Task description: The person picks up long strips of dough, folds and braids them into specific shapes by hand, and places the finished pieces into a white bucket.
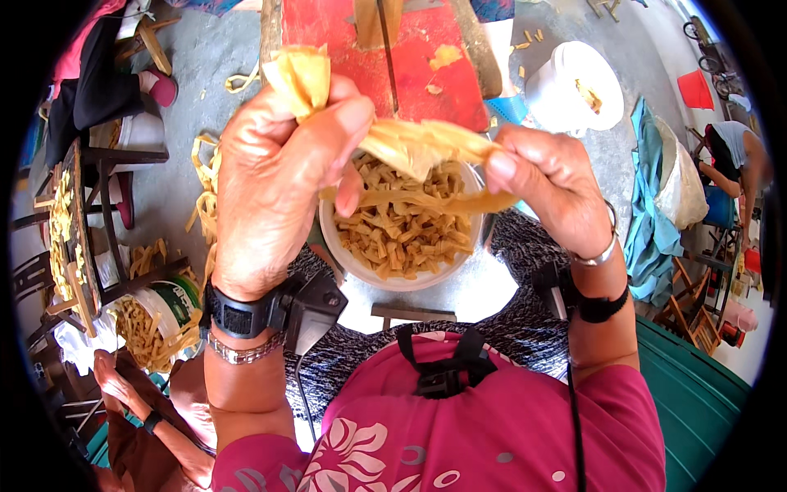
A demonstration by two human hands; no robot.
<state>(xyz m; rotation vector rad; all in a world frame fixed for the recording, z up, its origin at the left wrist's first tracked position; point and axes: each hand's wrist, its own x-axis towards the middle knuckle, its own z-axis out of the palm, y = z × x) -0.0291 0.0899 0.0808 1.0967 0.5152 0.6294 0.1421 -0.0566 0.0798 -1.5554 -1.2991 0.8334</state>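
A soft, creased tan strip (pixel 430 141), looking like tofu skin, stretches between my two hands. My left hand (pixel 283 172) pinches it between thumb and fingers, and a bunched end sticks up above the fingers. At its other end my right hand (pixel 553 180) is closed with thumb against fingers. A narrow loop of the strip sags below, running from the left fingers to the right ones. Directly under both hands stands a white tub (pixel 385 283) full of small tan knotted pieces (pixel 398 242).
Ahead lies a red board (pixel 332 70) with a dark slot. A white bucket (pixel 602 90) stands front right near teal cloth (pixel 652 205). Long strips (pixel 205 184) hang at left, beside a wooden rack (pixel 82 238). Other people sit at left and far right; a bucket of pieces (pixel 139 328) is left.
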